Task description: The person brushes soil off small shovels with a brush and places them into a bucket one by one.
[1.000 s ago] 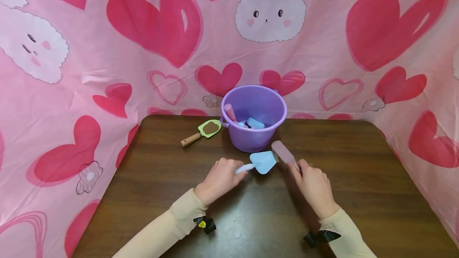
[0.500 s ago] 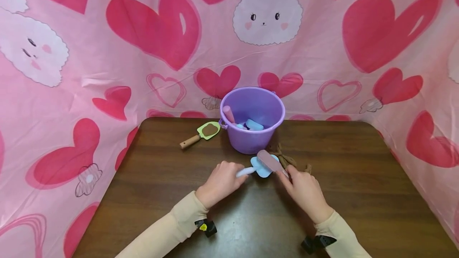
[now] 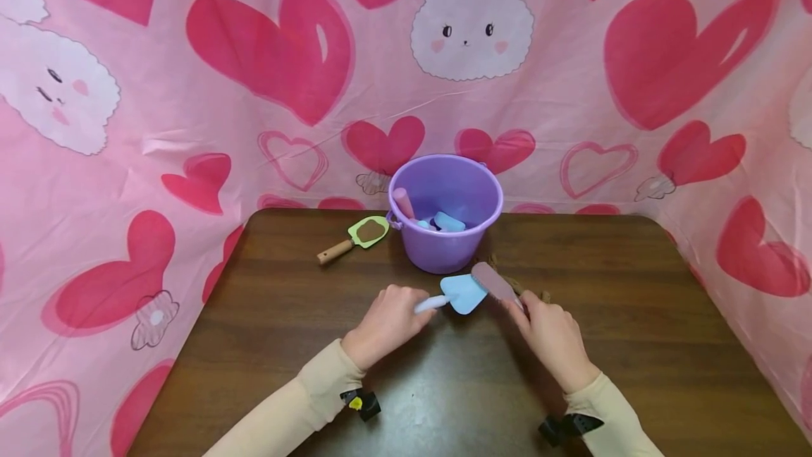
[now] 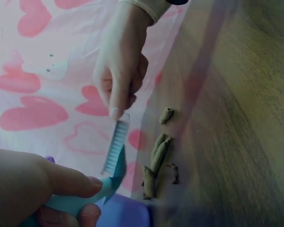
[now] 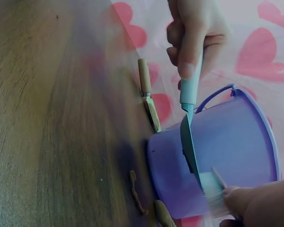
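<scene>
My left hand [image 3: 390, 323] grips the white handle of a light blue toy trowel [image 3: 463, 293], whose blade is lifted above the table in the right wrist view. In my right hand [image 3: 555, 337] is a pink brush [image 3: 497, 282], pinched by its handle; its head lies against the blade's right edge. The left wrist view shows the brush's pale bristles [image 4: 115, 146] meeting the trowel. Several brown clay-like pieces [image 4: 160, 153] lie on the table by the bucket, partly hidden by the brush in the head view. A dark brown bit [image 5: 187, 161] sits along the trowel blade.
A purple bucket [image 3: 438, 252] stands just behind the trowel, with a pink handle [image 3: 403, 202] and light blue pieces inside. Left of it lies a green scoop [image 3: 358, 235] with a wooden handle and brown matter on it. A pink heart-patterned cloth [image 3: 285, 48] hangs behind the table.
The brush first swept left across the trowel's blade, then drew back right to its edge. The trowel stays in nearly the same spot in the left hand.
</scene>
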The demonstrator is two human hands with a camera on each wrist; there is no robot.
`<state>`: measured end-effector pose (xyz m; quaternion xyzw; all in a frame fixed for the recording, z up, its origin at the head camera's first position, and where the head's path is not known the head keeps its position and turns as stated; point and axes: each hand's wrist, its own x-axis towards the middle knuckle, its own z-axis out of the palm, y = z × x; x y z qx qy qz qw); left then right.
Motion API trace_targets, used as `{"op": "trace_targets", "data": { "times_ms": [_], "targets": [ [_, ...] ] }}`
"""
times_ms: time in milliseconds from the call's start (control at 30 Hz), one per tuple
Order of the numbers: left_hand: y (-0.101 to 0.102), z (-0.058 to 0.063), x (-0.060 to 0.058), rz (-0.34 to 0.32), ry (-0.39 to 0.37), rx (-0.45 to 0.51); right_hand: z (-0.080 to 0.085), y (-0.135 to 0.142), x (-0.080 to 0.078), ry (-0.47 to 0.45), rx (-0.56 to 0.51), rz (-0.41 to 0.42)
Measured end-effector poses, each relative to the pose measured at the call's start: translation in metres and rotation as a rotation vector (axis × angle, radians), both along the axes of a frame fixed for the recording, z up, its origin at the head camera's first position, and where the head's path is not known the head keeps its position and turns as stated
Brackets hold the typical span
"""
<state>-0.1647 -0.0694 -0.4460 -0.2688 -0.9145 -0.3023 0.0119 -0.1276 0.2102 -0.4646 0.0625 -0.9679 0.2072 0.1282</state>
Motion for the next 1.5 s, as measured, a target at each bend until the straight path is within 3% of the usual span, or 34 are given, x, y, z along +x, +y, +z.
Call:
{"op": "trace_targets", "data": {
  "times_ms": [233, 600, 1133, 1367, 1500],
  "targets": [
    [-0.001, 0.002, -0.001, 0.011, -0.002, 0.009, 0.005, 0.006, -0.003, -0.012, -0.073, -0.05],
    [-0.002, 0.008, 0.002, 0.02, 0.001, 0.008, 0.002, 0.012, -0.008, -0.112, -0.018, -0.063],
    [0.003, 0.014, 0.003, 0.026, 0.063, 0.036, -0.017, -0.012, -0.007, -0.169, -0.023, 0.063],
    [0.006, 0.015, 0.002, 0.018, 0.004, 0.048, -0.023, -0.025, -0.008, -0.136, -0.025, 0.132],
    [0.006, 0.013, 0.003, 0.018, 0.015, 0.029, -0.022, -0.025, -0.007, -0.13, -0.024, 0.14]
  ]
}}
